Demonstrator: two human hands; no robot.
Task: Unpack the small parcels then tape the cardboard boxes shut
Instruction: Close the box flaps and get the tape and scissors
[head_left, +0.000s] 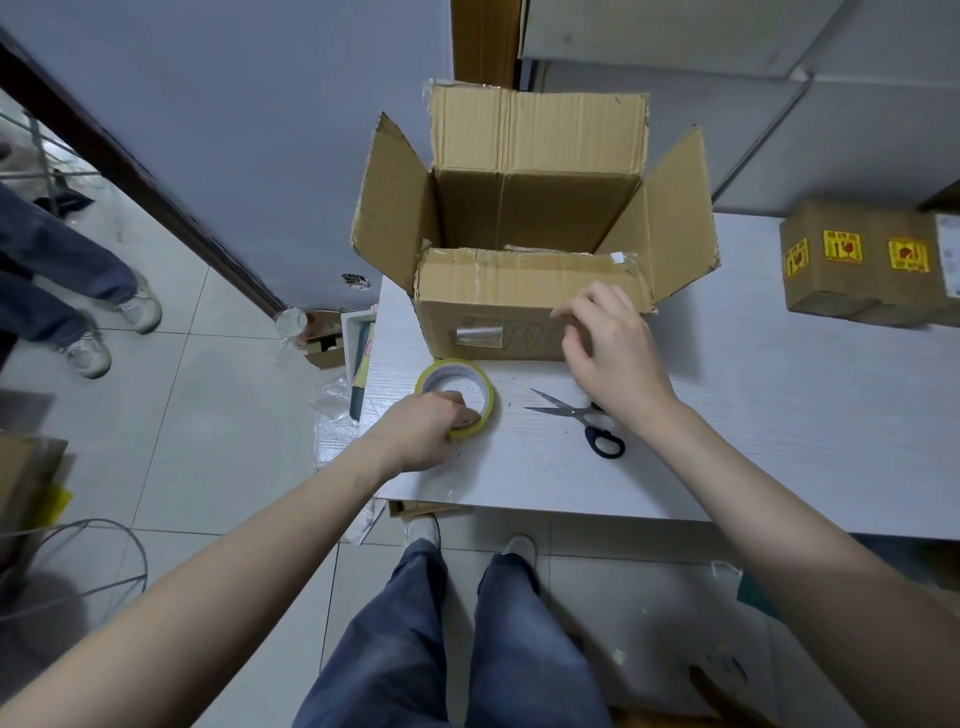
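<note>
A large cardboard box (524, 291) stands on the white table (753, 415) with its back and side flaps up and its near flap folded down over the front wall. A yellow-rimmed roll of tape (457, 389) lies flat on the table in front of the box's left corner. My left hand (421, 431) grips the near edge of the roll, thumb inside the core. My right hand (608, 348) hovers with loosely curled fingers at the box's front right side, holding nothing. Black-handled scissors (582, 421) lie on the table below that hand.
Small cardboard boxes with yellow and red stickers (857, 265) sit at the table's right. Another person's legs (67, 280) stand on the tiled floor at the left. Bubble wrap and small clutter (332, 405) lie on the floor by the table's left edge.
</note>
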